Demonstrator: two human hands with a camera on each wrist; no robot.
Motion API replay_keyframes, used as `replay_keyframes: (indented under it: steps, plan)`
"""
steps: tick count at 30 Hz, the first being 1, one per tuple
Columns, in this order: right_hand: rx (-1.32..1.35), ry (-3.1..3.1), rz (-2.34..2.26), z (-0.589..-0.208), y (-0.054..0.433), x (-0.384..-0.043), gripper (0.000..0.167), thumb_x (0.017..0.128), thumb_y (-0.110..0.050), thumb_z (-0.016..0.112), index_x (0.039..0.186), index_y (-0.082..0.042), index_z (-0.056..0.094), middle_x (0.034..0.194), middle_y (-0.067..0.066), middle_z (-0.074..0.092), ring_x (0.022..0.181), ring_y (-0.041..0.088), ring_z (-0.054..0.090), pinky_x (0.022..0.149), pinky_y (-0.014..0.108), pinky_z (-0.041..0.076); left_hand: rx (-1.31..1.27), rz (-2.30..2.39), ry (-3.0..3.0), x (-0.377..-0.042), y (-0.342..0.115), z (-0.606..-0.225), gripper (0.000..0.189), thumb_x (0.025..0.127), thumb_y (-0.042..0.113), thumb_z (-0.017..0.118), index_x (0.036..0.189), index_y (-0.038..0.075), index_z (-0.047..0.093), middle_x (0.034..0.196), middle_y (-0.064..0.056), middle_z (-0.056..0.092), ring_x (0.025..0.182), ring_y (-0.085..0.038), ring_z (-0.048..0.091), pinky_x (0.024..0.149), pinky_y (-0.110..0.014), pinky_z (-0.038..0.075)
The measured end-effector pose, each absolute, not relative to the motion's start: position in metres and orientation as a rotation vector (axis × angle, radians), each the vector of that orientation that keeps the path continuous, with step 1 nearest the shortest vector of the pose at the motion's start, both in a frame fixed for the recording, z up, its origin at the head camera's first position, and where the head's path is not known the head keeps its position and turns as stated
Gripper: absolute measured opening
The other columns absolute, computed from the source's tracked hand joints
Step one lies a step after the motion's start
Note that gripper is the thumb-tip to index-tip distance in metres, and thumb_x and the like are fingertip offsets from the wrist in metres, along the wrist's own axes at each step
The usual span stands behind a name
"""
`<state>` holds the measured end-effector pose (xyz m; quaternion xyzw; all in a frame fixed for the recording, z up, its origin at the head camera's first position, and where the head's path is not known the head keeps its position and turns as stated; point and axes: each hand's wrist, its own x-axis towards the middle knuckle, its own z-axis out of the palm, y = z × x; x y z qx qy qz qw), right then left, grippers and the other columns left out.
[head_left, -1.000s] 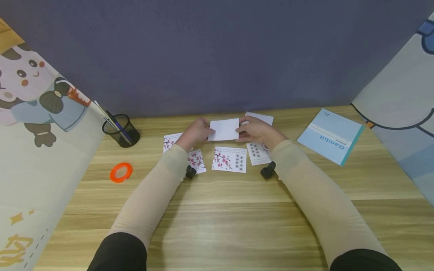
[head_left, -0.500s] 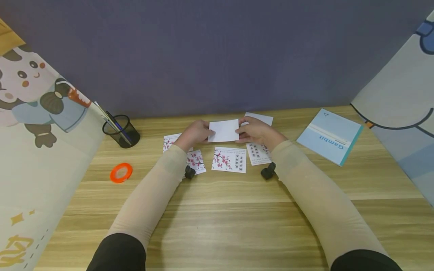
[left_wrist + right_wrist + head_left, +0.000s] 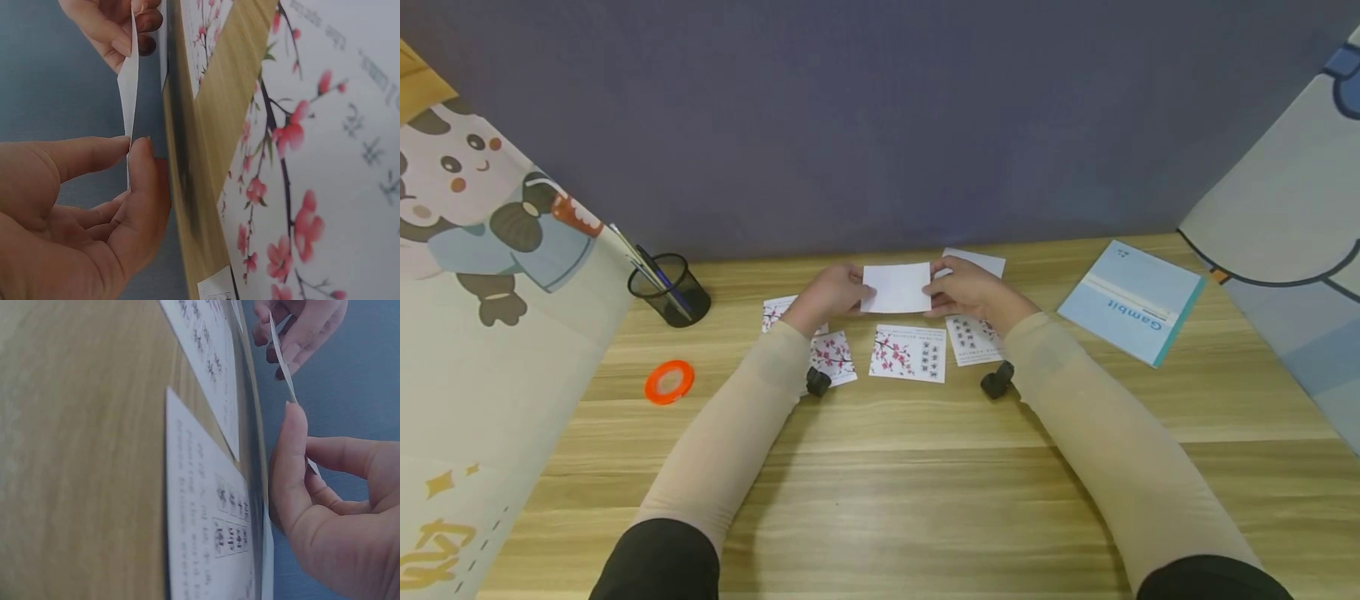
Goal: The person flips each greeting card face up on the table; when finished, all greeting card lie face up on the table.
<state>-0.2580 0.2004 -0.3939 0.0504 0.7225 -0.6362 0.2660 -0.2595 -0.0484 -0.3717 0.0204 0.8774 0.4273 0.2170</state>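
A white card (image 3: 897,288) is stretched between both hands near the back of the table, its blank face towards the head camera. My left hand (image 3: 833,294) pinches its left edge between thumb and fingers. At the opposite edge my right hand (image 3: 967,289) pinches it the same way. Both wrist views show the card (image 3: 128,94) edge-on, raised off the tabletop. Just in front of it lies a card with pink blossoms and dark characters (image 3: 907,353). Another printed card (image 3: 974,340) lies under the right wrist, and a blossom card (image 3: 833,357) sits by the left wrist, partly covered.
A further blossom card (image 3: 777,312) lies behind the left hand, and a blank white card (image 3: 981,263) behind the right. At left stand a black mesh pen holder (image 3: 670,292) with pens and an orange tape roll (image 3: 668,382). A blue notebook (image 3: 1132,302) lies at right.
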Motion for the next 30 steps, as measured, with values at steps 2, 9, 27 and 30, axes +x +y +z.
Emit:
replay_keyframes:
  steps: [2,9,27,30]
  plan:
    - [0.131,1.964,-1.711,-0.391,0.201,-0.256,0.056,0.108,-0.005,0.058,0.158,-0.011,0.034,0.118,0.014,0.051,0.087,0.019,0.06,0.09,0.033,0.067,0.053,1.181,2.438,-0.258,-0.047,-0.37,0.064,0.105,0.019,0.068,0.16,0.002,0.041,0.154,-0.018,0.056,0.114,-0.027,0.069,0.105,-0.038,0.061]
    - [0.129,1.991,-1.735,-0.382,0.204,-0.251,0.055,0.107,-0.003,0.058,0.157,-0.009,0.034,0.12,0.014,0.05,0.089,0.02,0.059,0.092,0.035,0.067,0.05,1.267,2.409,-0.255,-0.044,-0.363,0.064,0.105,0.013,0.065,0.162,0.004,0.039,0.156,-0.017,0.055,0.118,-0.03,0.069,0.103,-0.035,0.062]
    - [0.086,2.105,-1.713,-0.373,0.213,-0.247,0.06,0.109,-0.009,0.055,0.163,-0.008,0.031,0.13,0.017,0.052,0.099,0.024,0.063,0.098,0.037,0.064,0.12,1.541,2.368,-0.247,-0.035,-0.354,0.051,0.104,0.002,0.062,0.151,0.003,0.042,0.138,-0.021,0.055,0.099,-0.025,0.064,0.095,-0.041,0.066]
    - [0.092,2.134,-1.707,-0.372,0.214,-0.247,0.053,0.111,-0.015,0.053,0.16,-0.005,0.035,0.13,0.017,0.052,0.101,0.025,0.063,0.103,0.041,0.062,0.148,1.545,2.369,-0.245,-0.034,-0.352,0.048,0.105,0.003,0.061,0.149,0.004,0.043,0.134,-0.018,0.053,0.098,-0.024,0.062,0.093,-0.04,0.066]
